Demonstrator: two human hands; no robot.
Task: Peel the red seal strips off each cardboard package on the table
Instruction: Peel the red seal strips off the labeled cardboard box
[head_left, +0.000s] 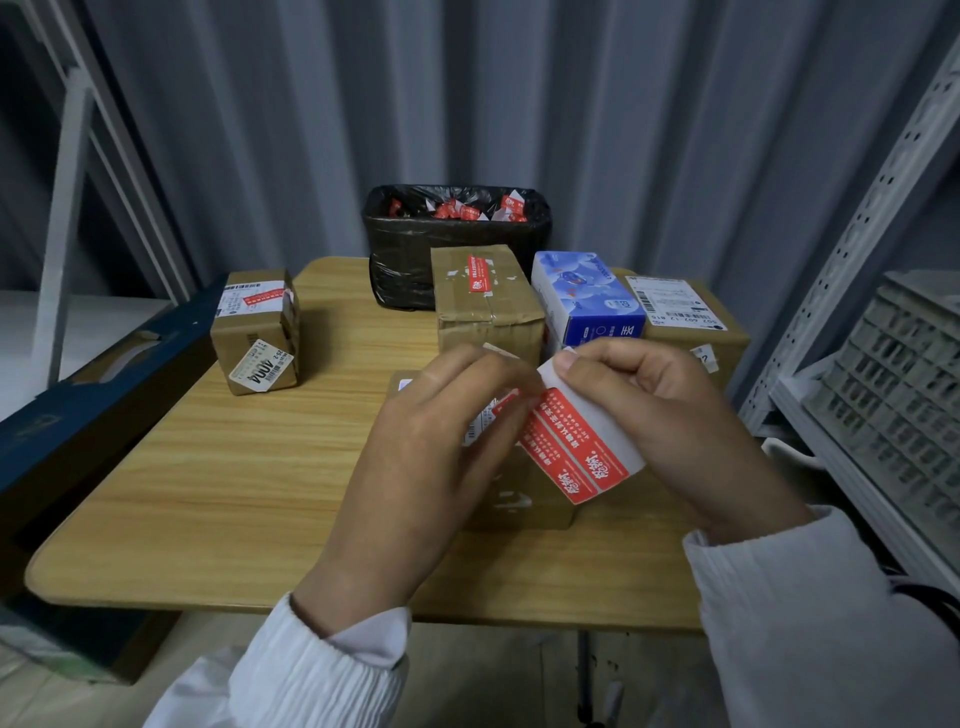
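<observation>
The right hand pinches the upper end of the red seal strip between thumb and curled fingers. The strip hangs tilted above the table, its white back turned to the right. The left hand has its fingers curled too, and their tips nip the upper left edge of the same strip, though this place is a little blurred. Both sleeves are white.

Directly under the hands, a cardboard package lies on the table, near the middle of the front edge and mostly hidden by them. A small package stands at the left edge and carries a red strip on its top. A bigger package stands near the back edge, also with a red strip on top. Beside it to the right is a blue box, then one more labelled package at the back right corner. At the back edge a black bin holds many crumpled red strips.
</observation>
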